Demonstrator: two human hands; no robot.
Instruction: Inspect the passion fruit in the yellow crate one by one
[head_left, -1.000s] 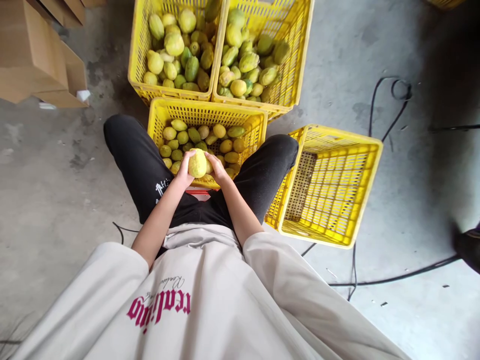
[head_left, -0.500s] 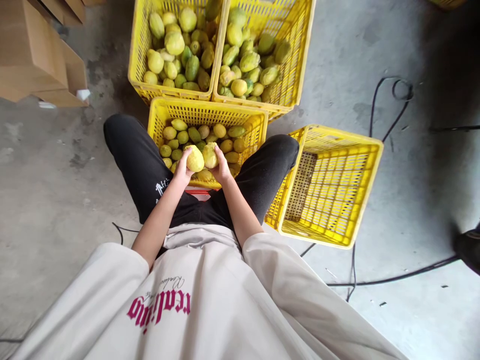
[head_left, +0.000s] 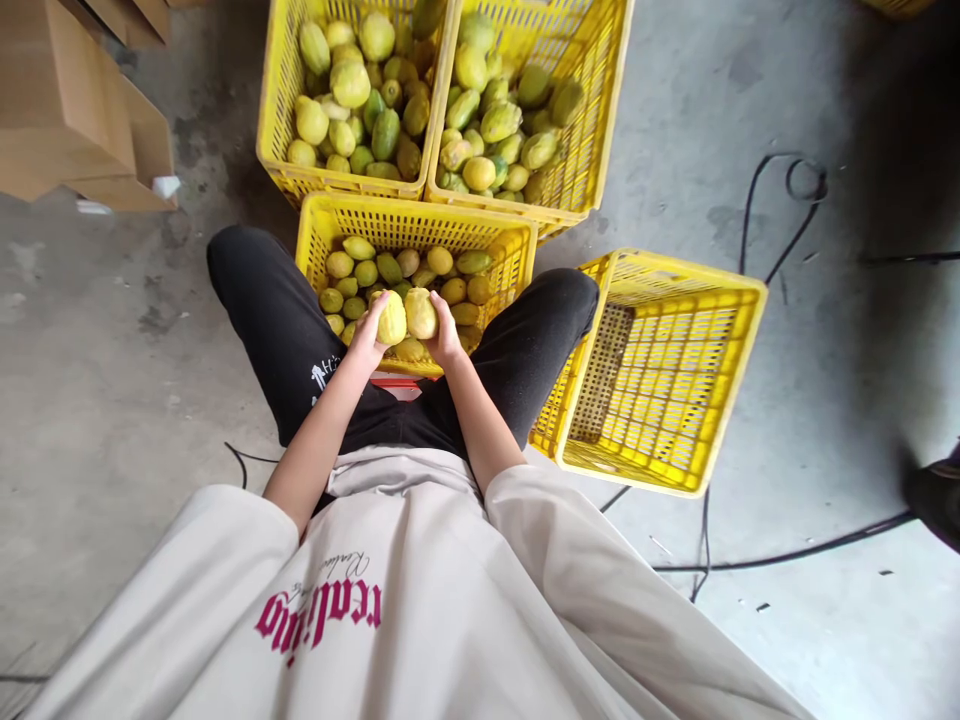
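Note:
My left hand (head_left: 366, 338) is wrapped around the outer side of a plump yellow fruit (head_left: 393, 320). Close beside it, my right hand (head_left: 448, 336) grips a second rounded yellow fruit (head_left: 421, 314), its fingers mostly hidden behind it. Both fruits are side by side above the near yellow crate (head_left: 315, 230), with a narrow gap between them. Inside that crate lie several smaller green and yellow oval fruits (head_left: 390, 268). The crate stands between my knees, and its front rim is partly behind my hands.
Two larger yellow crates of fruit adjoin at the back, left (head_left: 268, 130) and right (head_left: 604, 120). A tilted yellow crate (head_left: 660, 375) stands by my right knee. Cardboard boxes (head_left: 82, 110) sit at upper left. Black cable (head_left: 795, 552) crosses the floor at right.
The left fruit has turned slightly in my hand and moved a touch to the right. The right fruit has shifted very slightly. Everything else is almost unchanged.

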